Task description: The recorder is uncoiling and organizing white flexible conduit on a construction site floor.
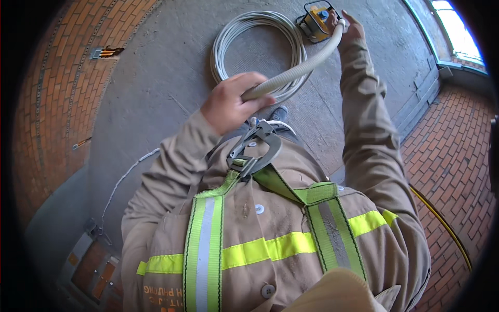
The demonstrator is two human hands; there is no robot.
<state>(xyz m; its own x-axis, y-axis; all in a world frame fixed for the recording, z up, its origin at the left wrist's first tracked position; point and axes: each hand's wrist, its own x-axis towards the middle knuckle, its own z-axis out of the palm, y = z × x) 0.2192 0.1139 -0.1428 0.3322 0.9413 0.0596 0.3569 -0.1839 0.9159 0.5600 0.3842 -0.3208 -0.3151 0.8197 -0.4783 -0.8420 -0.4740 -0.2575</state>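
Observation:
My left hand (pixel 234 101) grips a pale corrugated conduit (pixel 304 67), which rises diagonally to the upper right. Near its upper end, my right hand (pixel 352 30) holds it, fingers partly behind it, beside a yellow-and-black portable machine (pixel 312 26) with a carry frame. Behind and below the conduit, a large coil of pale cable or tubing (pixel 221 54) lies on the concrete floor (pixel 156 62). A metal hook (pixel 265 156) rests on the green harness at my front.
Brick walls (pixel 60 47) curve along both sides, the left one with orange tubes (pixel 106 52) at a small box. A bright opening (pixel 455 28) is top right. A twisted cord (pixel 125 174) runs along the lower left. A yellow hose (pixel 442 218) lies at the right. My shoe (pixel 278 114) shows below the coil.

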